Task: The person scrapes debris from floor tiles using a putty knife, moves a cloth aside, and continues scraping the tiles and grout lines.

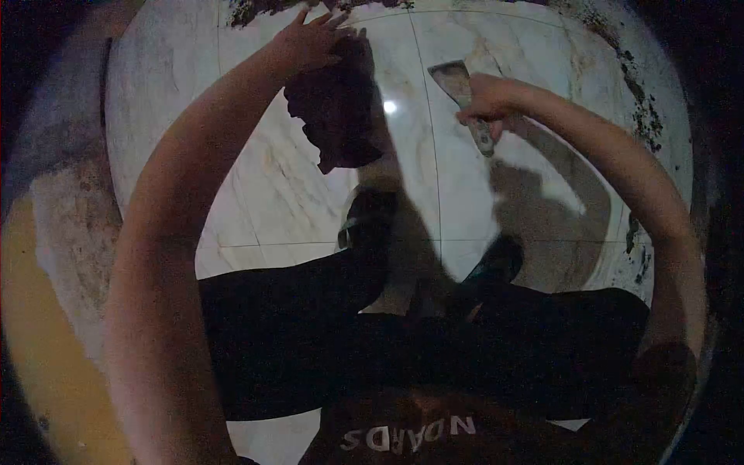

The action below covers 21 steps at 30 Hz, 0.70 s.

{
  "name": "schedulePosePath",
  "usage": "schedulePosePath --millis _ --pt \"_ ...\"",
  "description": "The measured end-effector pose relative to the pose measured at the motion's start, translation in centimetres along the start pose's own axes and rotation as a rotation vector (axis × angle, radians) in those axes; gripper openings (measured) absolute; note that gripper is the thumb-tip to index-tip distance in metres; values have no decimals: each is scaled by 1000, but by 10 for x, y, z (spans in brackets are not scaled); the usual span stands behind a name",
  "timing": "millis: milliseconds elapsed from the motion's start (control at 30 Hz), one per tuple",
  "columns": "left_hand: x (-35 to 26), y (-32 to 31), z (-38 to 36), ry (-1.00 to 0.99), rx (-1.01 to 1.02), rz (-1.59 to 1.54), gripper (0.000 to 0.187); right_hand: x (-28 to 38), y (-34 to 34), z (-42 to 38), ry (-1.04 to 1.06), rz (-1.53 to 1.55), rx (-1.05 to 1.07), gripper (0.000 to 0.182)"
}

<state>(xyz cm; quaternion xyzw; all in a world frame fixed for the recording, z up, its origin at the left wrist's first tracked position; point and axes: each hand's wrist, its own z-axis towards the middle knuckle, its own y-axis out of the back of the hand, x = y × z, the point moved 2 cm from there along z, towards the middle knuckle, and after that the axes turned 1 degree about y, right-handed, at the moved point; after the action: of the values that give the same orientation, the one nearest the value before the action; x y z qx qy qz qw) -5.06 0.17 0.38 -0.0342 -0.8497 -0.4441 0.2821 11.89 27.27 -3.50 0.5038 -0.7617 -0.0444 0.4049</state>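
Note:
My left hand (311, 40) is at the top, left of centre, with its fingers apart on or just over a dark cloth (337, 116). The cloth lies crumpled on the marble-patterned tiles (263, 170); whether the hand grips it is hard to see. Right of centre, my right hand (484, 101) is closed around a putty knife (468, 97). The wide blade points up and left, and the handle end sticks out below my fingers.
My dark shoes (372, 209) and bent knees are below the cloth. Dark crumbly dirt (639, 93) runs along the right and top floor edges. A rough, worn strip (77, 225) borders the left side. Shadows cross the tiles.

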Motion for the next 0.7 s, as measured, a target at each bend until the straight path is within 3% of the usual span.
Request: schedulePosePath --millis 133,167,200,267,333,400,467,533,567,667,700 --pt "-7 -11 10 75 -95 -201 69 -10 64 108 -173 -154 -74 36" --pt "-8 -15 13 66 -70 -215 70 -24 76 129 -113 288 -149 36" --pt "-8 -15 16 60 -40 -226 70 -12 96 110 -35 241 -321 41" --pt "-5 -12 13 41 -47 -227 73 -37 136 142 159 391 259 40" --pt "-1 -27 8 47 -104 -311 73 -39 124 92 91 288 496 26" --pt "11 -19 -3 -28 -165 -315 63 31 89 -16 -212 -145 221 41" --pt "13 6 -17 -105 -158 -439 46 12 50 -26 -232 -74 294 39" --pt "7 37 -25 -96 -172 -406 32 4 27 -19 -188 -56 195 40" --pt "15 15 -4 -140 -48 -368 32 4 21 -19 -180 -47 152 42" --pt "2 6 25 -211 56 -308 33 -53 28 35 234 101 -253 42" --pt "-8 4 33 -206 -107 -299 37 -53 46 39 252 11 -313 41"
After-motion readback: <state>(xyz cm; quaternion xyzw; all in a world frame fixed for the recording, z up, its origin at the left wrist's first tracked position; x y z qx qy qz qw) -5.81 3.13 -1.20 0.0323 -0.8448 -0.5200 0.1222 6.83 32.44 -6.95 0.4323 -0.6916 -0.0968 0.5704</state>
